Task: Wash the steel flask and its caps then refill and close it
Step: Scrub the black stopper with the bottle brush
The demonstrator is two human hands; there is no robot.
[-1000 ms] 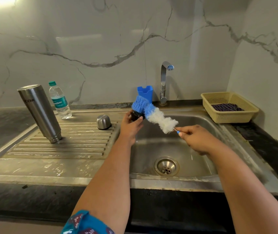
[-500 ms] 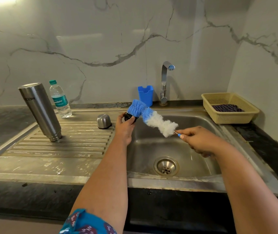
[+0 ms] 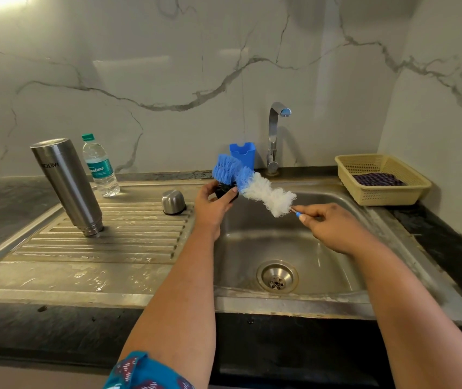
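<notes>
Both hands grip firmly: the left hand (image 3: 210,204) clenches a small black cap (image 3: 225,191) at the middle of the frame, and the right hand (image 3: 333,227) pinches the thin handle of a blue-and-white bottle brush (image 3: 255,186). Compared with a second ago, cap and brush have drifted a little left along the sink (image 3: 252,248) edge, bristles working against the cap. Scrubbing goes on, I judge. At left, the flask (image 3: 68,186) stands upside down on the drainboard, with the steel cap (image 3: 173,202) nearby.
</notes>
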